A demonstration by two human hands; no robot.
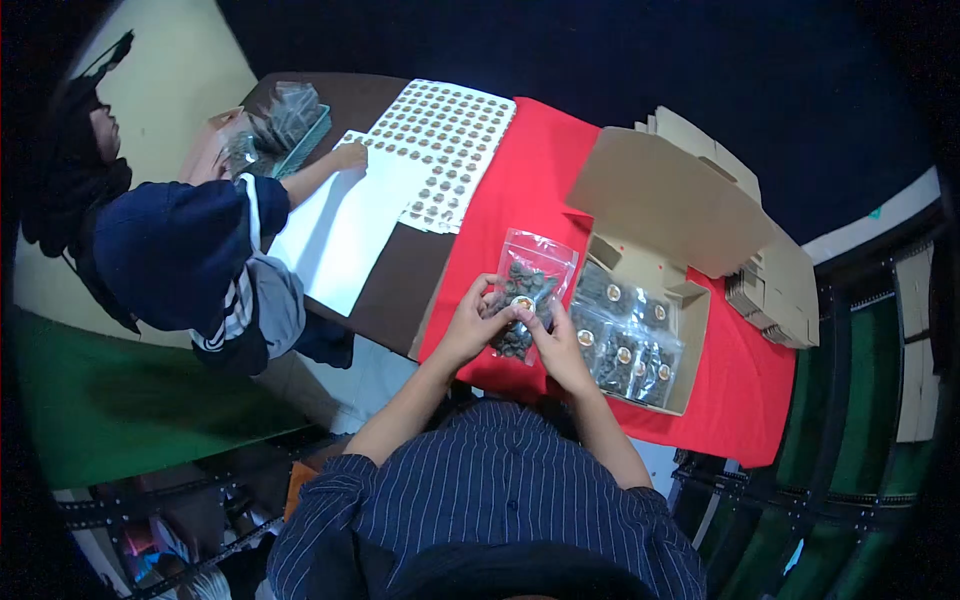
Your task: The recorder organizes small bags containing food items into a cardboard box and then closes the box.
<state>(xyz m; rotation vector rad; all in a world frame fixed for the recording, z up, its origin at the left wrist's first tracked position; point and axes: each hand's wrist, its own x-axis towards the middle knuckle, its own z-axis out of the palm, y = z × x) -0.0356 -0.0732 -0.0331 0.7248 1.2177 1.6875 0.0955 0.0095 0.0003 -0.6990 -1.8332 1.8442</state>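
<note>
A clear zip-lock bag (529, 277) of dark, lumpy pieces is held upright over the red cloth. My left hand (478, 319) grips its left side, and my right hand (556, 341) grips its right. Both thumbs meet at a round sticker (523, 304) on the bag's front. To the right stands an open cardboard box (694, 360) with its lid raised. Inside it lie several similar bags (624, 352), each bearing a round sticker.
Folded cardboard boxes (787, 292) are stacked behind the open one. Sticker sheets (450, 135) and blank white backing paper (345, 232) cover the brown table's left part. A co-worker's hand (349, 156) touches the sheets. Beyond is a green basket (304, 142) of plastic bags.
</note>
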